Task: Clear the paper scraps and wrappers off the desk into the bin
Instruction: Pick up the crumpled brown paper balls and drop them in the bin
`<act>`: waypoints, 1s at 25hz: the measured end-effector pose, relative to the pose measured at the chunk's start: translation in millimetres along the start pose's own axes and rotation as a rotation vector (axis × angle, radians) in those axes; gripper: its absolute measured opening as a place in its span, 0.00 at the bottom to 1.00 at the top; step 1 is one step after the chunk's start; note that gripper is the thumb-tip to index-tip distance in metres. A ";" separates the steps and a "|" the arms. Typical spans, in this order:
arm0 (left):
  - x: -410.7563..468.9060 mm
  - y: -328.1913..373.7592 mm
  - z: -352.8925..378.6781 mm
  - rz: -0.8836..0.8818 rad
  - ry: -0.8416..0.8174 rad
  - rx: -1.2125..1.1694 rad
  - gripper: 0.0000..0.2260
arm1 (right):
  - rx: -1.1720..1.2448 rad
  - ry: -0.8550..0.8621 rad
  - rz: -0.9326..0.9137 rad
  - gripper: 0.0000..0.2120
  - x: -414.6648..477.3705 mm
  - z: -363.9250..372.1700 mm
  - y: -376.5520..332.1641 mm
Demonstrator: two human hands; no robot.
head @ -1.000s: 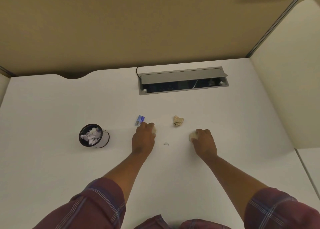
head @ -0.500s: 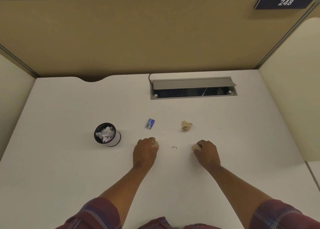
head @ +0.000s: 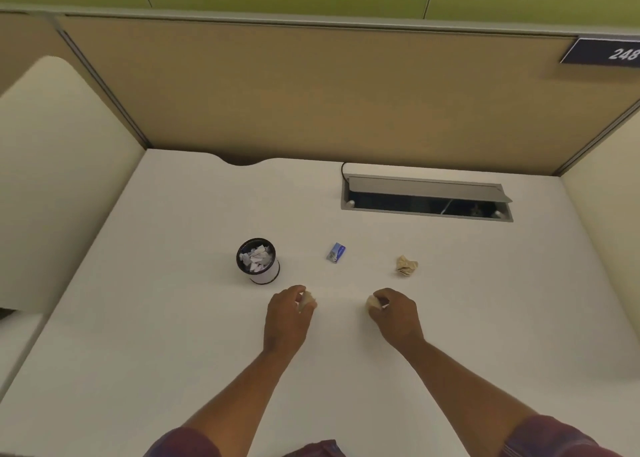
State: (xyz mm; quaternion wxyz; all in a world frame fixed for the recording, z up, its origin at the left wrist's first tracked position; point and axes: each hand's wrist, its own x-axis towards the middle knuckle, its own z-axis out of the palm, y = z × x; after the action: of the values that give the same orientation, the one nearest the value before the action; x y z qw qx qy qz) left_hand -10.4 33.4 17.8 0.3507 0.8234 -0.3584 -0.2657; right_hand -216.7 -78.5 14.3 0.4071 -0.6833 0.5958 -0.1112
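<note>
My left hand [head: 287, 314] is closed around a pale crumpled paper scrap [head: 307, 299] just right of and nearer than the bin. My right hand [head: 394, 313] grips another pale paper scrap [head: 373, 302]. The bin [head: 258, 261] is a small round cup with a black rim and white side, holding several white paper scraps. A small blue wrapper [head: 336, 251] lies flat on the white desk [head: 173, 318] to the right of the bin. Further right lies a tan crumpled paper ball [head: 406, 265].
An open grey cable hatch [head: 426, 197] is set into the desk at the back right. Tan partition walls enclose the desk at the back and cream panels at both sides. A dark number plate [head: 606, 53] hangs top right.
Both hands have drawn back toward me, each with a scrap in it. The tiny white scrap that lay between them is no longer visible. The view has tilted up and shifted left.
</note>
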 end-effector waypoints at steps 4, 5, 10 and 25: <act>4.7 -2.4 -37.9 0.004 0.167 -0.097 0.10 | 0.070 -0.058 -0.110 0.03 11.5 33.2 -51.7; 6.9 -4.4 -46.9 -0.002 0.197 -0.100 0.13 | 0.078 -0.061 -0.139 0.04 14.7 41.5 -65.9; 25.8 -16.8 -88.3 -0.091 0.345 -0.164 0.08 | 0.039 -0.093 -0.300 0.09 31.4 79.9 -133.5; 56.5 -53.5 -121.9 -0.220 0.483 -0.319 0.14 | -0.744 -0.016 -0.610 0.06 65.9 147.6 -193.6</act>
State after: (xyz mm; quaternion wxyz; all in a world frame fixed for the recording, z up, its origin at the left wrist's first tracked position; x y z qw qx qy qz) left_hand 129.1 63.4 40.9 0.5199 0.8310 -0.1271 -0.1516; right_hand 34.9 -83.7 30.7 0.0884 -0.9270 0.3645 0.0003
